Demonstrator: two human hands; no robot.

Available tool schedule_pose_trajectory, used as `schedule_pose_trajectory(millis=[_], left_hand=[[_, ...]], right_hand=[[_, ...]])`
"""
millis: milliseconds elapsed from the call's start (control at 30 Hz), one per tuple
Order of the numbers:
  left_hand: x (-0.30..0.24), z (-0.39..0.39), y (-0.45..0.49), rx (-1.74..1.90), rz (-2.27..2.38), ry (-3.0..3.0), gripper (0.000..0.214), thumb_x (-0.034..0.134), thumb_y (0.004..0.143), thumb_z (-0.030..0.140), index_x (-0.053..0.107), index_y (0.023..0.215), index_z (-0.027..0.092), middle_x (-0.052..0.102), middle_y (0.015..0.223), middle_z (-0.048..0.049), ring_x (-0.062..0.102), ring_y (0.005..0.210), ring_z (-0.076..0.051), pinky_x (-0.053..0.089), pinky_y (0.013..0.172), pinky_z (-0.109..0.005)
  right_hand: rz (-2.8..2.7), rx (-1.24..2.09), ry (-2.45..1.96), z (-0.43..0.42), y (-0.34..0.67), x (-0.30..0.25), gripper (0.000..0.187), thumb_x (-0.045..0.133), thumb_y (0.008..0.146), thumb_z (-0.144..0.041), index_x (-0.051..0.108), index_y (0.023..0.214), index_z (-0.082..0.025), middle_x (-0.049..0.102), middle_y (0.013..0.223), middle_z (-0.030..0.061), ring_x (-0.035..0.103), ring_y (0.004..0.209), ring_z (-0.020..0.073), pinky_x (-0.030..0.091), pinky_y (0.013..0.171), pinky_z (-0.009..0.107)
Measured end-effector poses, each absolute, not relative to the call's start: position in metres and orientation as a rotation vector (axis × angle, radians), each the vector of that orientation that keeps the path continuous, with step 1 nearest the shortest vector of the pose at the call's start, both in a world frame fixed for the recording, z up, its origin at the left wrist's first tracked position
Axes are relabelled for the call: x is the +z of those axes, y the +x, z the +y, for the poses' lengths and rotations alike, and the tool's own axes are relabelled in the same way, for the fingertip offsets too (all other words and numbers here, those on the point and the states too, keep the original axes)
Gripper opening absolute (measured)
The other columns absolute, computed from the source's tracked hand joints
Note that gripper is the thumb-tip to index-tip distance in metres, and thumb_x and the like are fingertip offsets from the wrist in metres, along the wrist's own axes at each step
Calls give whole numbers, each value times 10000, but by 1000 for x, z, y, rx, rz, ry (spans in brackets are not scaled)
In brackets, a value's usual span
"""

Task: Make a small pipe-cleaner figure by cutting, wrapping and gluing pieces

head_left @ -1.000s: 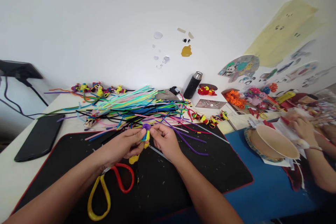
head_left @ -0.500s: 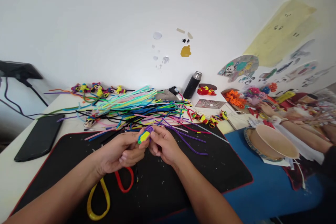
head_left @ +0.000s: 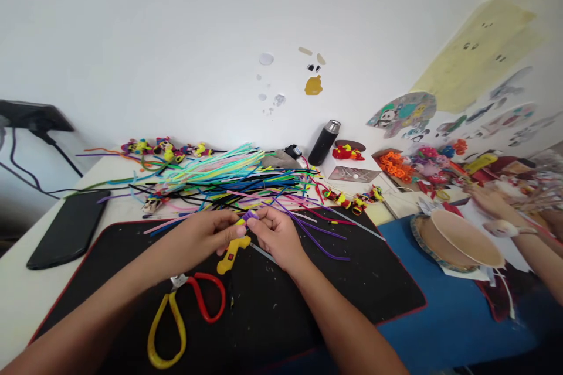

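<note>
- Left hand (head_left: 215,235): pinches purple-yellow pipe-cleaner piece (head_left: 250,215) beyond glue gun (head_left: 231,255).
- Right hand (head_left: 276,238): grips its purple end.
- Step: apparently shaping; next move requires steady two-sided pinch.

Left hand (head_left: 201,241) and right hand (head_left: 278,237), both bare.
Left forearm (head_left: 125,290) and right forearm (head_left: 336,307): bare, smooth in outline, tapering toward the hands, broader farther up. Fingers (head_left: 222,220) slender, thumbs (head_left: 229,237) thicker; nails too small to make out.
</note>
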State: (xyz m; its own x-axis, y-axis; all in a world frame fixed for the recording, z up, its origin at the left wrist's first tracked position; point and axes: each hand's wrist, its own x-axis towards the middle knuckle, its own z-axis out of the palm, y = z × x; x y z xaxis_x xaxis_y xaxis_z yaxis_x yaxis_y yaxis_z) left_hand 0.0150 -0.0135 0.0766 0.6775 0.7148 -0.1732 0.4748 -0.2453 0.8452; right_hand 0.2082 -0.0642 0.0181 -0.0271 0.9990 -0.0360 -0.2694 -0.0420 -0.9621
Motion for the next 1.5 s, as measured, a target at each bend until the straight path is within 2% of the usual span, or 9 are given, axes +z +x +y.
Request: schedule_pose_trajectory(millis=[100, 300, 600, 900, 1067, 1500], left_hand=[[79, -20, 18, 237, 985, 2027, 483, 464, 973, 656, 598, 790, 230, 650, 696, 1, 588, 654, -200, 398, 627, -297], [77, -25, 25, 257, 1040, 2087, 474, 363, 990, 647, 502, 765, 253, 627, 657, 5, 584, 618, -208, 385, 622, -308], [77, -21, 26, 458, 1187, 2149, 446, 461, 931, 624, 439, 666, 266, 486, 579, 17, 454, 541, -193, 270, 550, -308], [77, -17, 24, 372, 1126, 2067, 515, 413, 951, 688, 475, 693, 246, 528, 591, 19, 476, 558, -181, 305, 557, -290], [72, -14, 24, 408, 1110, 2046, 510, 407, 974, 656, 475, 685, 242, 517, 580, 31, 465, 544, -167, 314, 556, -285], [67, -11, 24, 458, 1155, 2080, 458, 467, 946, 620, 470, 678, 249, 515, 571, 20, 465, 557, -181, 288, 536, -284]], right_hand=[[-1047, 1323, -1036, -63, 206, 15, 496, 867, 787, -633, 619, 817, -204, 427, 466, -127, 301, 375, 56, 203, 378, 223], [-1055, 1340, -1022, -62, 206, 13, 522, 826, 807, -685, 604, 833, -213, 431, 474, -124, 314, 366, 62, 202, 376, 226], [-1168, 1247, -1117, -68, 207, 12, 539, 724, 871, -735, 598, 788, -217, 420, 460, -113, 327, 376, 77, 251, 405, 232], [-1157, 1182, -1097, -71, 207, 13, 406, 715, 932, -571, 584, 764, -226, 408, 487, -103, 297, 417, 88, 233, 442, 249], [-1215, 1045, -1174, -73, 204, 23, 348, 694, 931, -455, 562, 708, -223, 361, 532, -91, 268, 489, 101, 221, 490, 264], [-1222, 1039, -1240, -76, 200, 26, 331, 654, 905, -457, 535, 691, -234, 396, 505, -88, 314, 463, 103, 250, 479, 258]])
